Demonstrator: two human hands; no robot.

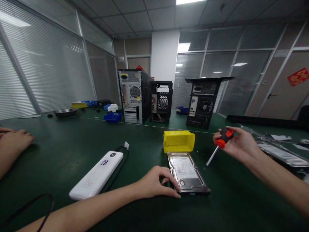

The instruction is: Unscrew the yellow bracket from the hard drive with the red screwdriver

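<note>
"Just in front of the yellow rectangular plastic bin [179, 141], what have I got?"

"A flat silver metal hard drive [183, 169], label up. My left hand [156, 182] has thumb and forefinger pinched at its near left corner"

"And my right hand [241, 145]?"

"Right of the bin, fingers clamped around a red-and-black-handled steel screwdriver [222, 140], shaft slanting down leftward. I'd keep that corner pinned flat and stand the shaft upright before pressing, lest the tip skid"
</note>
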